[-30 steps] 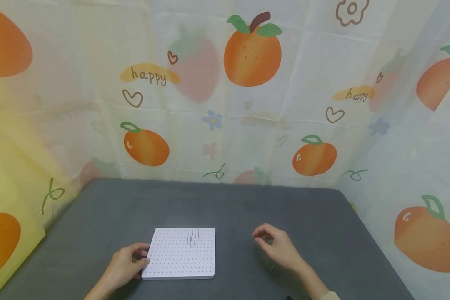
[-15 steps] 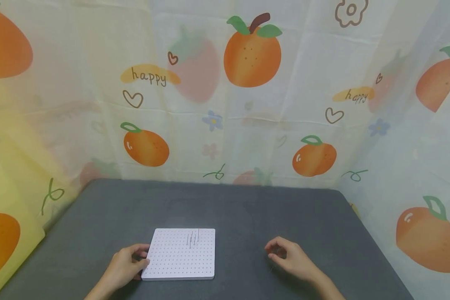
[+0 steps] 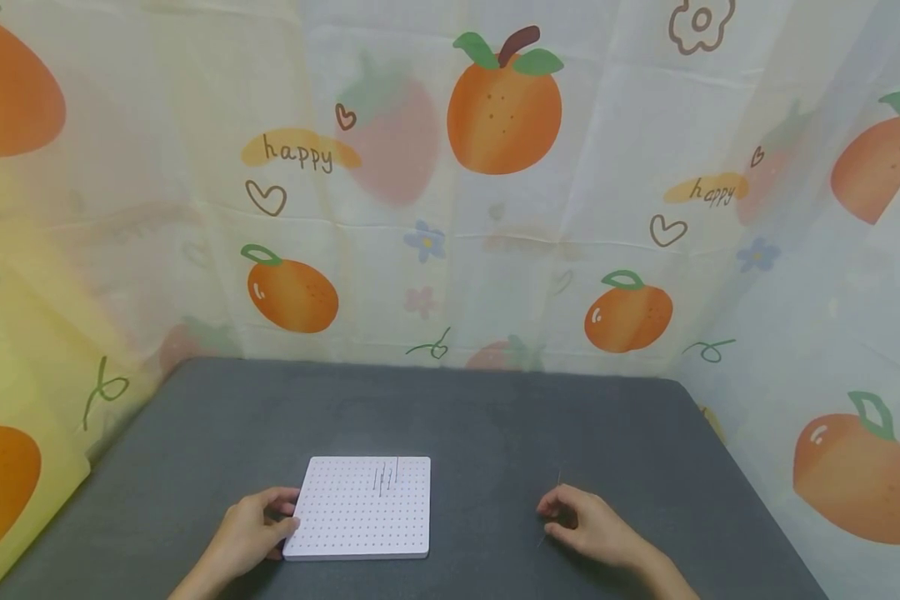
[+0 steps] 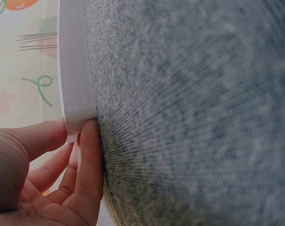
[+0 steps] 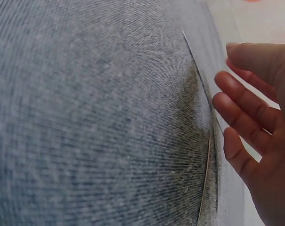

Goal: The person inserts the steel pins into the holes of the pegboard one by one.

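A flat white board (image 3: 345,521) lies on the dark grey tabletop (image 3: 495,417), a bit left of the middle and toward the near side. It has lots of tiny holes in neat rows, and its corners are round. A few thin pins (image 3: 380,487) stand up out of it in a little bunch, near the far side and right of the board's middle. Most look dark, and one looks a bit red.

The left hand (image 3: 249,527) holds the board by its left edge. The thumb is on the top side and the other fingers (image 4: 89,162) are under the edge, so they pinch it.

The right hand (image 3: 588,523) is well to the right of the board, low over the tabletop. Its fingers are loosely bent, with a gap between the thumb and the rest. At least two thin sticks (image 5: 204,179) lie just beside its fingertips, one long and slanting up past them. I cannot tell if the fingers touch any. From the head camera, thin bits of stick peek out above and below this hand.

A light cloth (image 3: 495,275) hangs around behind the tabletop, with oranges, hearts, flowers and the word "happy" on it.
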### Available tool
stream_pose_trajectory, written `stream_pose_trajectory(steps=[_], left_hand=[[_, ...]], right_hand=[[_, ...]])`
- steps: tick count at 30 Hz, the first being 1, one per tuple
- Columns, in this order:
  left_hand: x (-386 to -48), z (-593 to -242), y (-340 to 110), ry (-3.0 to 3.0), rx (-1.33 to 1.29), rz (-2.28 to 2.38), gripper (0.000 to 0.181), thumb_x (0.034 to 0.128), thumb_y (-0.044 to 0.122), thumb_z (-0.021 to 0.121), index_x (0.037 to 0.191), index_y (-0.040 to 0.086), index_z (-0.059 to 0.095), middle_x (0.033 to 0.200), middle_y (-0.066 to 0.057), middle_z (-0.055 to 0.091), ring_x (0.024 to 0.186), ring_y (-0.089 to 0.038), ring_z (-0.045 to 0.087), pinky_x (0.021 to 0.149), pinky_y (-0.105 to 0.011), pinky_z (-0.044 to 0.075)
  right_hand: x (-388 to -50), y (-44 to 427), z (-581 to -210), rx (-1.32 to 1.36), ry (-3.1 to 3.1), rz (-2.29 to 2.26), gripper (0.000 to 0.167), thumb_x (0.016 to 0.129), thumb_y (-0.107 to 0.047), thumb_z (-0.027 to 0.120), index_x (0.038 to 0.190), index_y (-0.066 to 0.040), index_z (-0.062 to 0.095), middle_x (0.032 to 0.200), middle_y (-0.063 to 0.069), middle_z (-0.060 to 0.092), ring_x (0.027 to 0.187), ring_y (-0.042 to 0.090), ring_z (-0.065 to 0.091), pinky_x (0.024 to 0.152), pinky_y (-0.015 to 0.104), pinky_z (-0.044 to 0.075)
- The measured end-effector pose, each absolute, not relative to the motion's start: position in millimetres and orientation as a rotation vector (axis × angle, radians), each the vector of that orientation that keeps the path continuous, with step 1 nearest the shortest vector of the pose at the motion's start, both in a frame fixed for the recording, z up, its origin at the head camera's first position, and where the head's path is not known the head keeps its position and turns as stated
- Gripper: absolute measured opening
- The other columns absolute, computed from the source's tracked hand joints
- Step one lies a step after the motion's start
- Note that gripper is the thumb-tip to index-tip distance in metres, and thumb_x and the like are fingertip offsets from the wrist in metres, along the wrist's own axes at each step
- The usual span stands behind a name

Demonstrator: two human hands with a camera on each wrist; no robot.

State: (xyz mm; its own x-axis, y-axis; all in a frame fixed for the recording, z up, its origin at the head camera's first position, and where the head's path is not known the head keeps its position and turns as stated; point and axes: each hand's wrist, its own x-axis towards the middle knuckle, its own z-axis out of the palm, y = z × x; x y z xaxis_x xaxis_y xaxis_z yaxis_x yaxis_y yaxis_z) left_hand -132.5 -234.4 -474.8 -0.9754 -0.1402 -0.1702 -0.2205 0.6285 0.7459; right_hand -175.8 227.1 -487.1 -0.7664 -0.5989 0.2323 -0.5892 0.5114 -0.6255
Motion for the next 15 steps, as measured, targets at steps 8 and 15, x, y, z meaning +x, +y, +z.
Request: stream_pose_trajectory(steps=[8, 15], left_hand=[[-134.1, -475.8, -234.6, 2.743, -0.302, 1.266, 0.042, 0.0746, 0.001, 0.066, 0.115, -0.004, 0.058, 0.088, -0.008, 0.061, 0.062, -0.014, 0.055, 0.046, -0.027, 0.051], [-134.2, -476.7, -234.4, 2.752, -0.303, 1.254, 0.042, 0.0748, 0.001, 0.065, 0.116, -0.004, 0.057, 0.088, -0.008, 0.061, 0.063, -0.013, 0.056, 0.046, -0.027, 0.051]], right_hand=[[-177.9, 228.8, -490.1, -1.078, 2.722, -0.995, 0.016, 0.083, -0.020, 0.067, 0.097, -0.020, 0.059, 0.093, -0.010, 0.058, 0.085, 0.004, 0.055, 0.072, 0.024, 0.049], [-181.2, 230.4, -488.7, -1.021, 2.715, -0.900, 0.018, 0.081, -0.020, 0.068, 0.096, -0.024, 0.059, 0.092, -0.015, 0.054, 0.084, 0.001, 0.050, 0.072, 0.024, 0.046]])
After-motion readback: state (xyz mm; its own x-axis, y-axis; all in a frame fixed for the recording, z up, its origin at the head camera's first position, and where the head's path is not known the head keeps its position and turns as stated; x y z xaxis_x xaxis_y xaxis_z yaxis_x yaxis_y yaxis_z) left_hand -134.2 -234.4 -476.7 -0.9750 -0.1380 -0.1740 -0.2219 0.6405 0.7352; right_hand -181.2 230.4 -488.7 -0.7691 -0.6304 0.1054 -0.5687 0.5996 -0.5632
